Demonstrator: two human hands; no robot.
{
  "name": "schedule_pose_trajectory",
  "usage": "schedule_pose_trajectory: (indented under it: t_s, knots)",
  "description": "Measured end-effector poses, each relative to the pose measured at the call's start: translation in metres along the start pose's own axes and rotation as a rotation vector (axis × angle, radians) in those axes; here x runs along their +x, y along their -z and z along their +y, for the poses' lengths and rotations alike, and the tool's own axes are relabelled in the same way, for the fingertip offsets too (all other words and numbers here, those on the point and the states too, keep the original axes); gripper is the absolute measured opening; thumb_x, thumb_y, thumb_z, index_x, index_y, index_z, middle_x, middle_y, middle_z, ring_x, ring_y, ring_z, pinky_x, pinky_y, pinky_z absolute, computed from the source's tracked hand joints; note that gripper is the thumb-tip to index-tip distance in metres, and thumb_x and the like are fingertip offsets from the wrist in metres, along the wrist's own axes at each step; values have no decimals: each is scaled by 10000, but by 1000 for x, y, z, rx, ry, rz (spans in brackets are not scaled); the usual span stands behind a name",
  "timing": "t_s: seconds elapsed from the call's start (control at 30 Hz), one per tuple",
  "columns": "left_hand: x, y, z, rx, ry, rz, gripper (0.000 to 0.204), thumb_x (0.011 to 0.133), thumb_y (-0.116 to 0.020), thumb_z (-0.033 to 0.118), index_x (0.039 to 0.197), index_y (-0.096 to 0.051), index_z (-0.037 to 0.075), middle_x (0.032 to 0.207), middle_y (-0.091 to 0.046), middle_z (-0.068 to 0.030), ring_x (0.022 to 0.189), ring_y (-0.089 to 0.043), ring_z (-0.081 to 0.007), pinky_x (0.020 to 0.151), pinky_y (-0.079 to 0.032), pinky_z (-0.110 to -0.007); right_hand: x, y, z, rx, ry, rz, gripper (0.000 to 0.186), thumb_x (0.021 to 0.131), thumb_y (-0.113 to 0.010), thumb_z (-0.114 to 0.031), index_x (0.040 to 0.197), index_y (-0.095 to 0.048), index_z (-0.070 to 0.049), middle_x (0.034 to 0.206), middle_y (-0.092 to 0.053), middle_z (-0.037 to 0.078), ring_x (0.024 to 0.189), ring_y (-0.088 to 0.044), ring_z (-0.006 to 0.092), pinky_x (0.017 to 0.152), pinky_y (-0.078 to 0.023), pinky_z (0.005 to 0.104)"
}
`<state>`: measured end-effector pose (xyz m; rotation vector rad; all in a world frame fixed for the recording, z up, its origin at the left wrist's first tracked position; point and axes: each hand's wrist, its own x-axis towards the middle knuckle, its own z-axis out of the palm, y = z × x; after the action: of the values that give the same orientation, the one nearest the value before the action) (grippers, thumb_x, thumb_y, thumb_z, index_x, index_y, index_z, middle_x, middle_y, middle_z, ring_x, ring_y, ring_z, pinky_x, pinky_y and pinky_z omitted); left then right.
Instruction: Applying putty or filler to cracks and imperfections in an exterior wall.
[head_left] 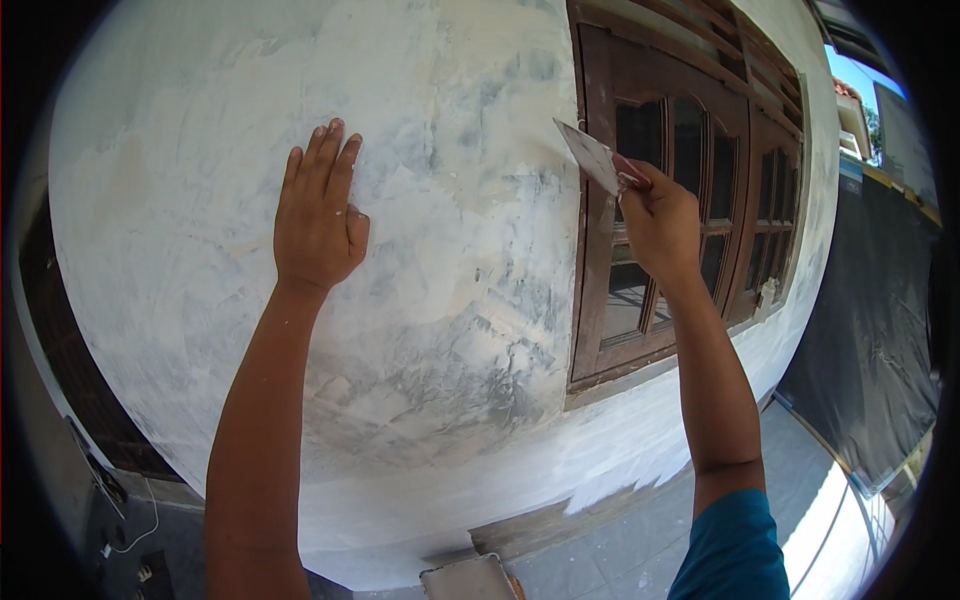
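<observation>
My left hand (pixel 318 215) lies flat against the patchy white and grey wall (pixel 450 220), fingers stretched upward and thumb out to the side. In my right hand (pixel 660 225) is a putty knife (pixel 592 155), gripped by its reddish handle. Its wide blade is smeared with white and points up and left, close to the wall's edge beside the window frame. Whether the blade touches the wall I cannot tell. Dark blotches and rough scraped patches mark the wall between my two arms.
A brown wooden window (pixel 690 170) with glass panes is set in the wall at right. Below stands a pale rectangular container (pixel 468 580) on the grey floor. A dark sheet (pixel 860 310) hangs at far right. On the left floor lies a white cable (pixel 150 515) near a dark doorway (pixel 75 340).
</observation>
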<state>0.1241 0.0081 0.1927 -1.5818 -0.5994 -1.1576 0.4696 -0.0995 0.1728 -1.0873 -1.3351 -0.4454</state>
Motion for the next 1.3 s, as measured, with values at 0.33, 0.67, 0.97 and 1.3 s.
schedule_pose_trajectory:
  t_s: [0.33, 0.67, 0.97, 1.3]
  knots:
    - [2, 1, 1, -13, -12, 1, 634, 784, -447, 82, 1416, -489, 41, 1516, -445, -157, 1430, -396, -320, 1205, -266, -490, 86, 1, -27, -203, 347, 206, 311, 857, -590, -159, 1125, -712, -60, 818, -688, 210, 748, -670, 375, 704, -533, 383]
    - [3, -1, 3, -8, -8, -2, 631, 787, -444, 88, 1415, -490, 44, 1513, -446, -159, 1431, -393, -320, 1204, -269, -489, 97, -11, 44, 491, 5, 148, 265, 837, -618, -139, 1020, -717, 24, 780, -696, 67, 676, -613, 131, 649, -479, 292]
    - [1, -1, 2, -17, 2, -1, 644, 780, -446, 85, 1422, -479, 45, 1522, -437, -150, 1438, -381, -314, 1208, -262, -484, 90, 6, 35, 543, -109, 60, 187, 793, -619, -101, 899, -690, 35, 754, -638, 28, 646, -521, 102, 622, -434, 280]
    - [0, 0, 1, 0, -10, 6, 637, 782, -440, 75, 1415, -491, 40, 1515, -446, -156, 1432, -393, -319, 1204, -269, -486, 54, -22, -37, -441, 506, 122, 336, 845, -599, -93, 1149, -672, 29, 995, -729, 150, 885, -679, 313, 761, -543, 358]
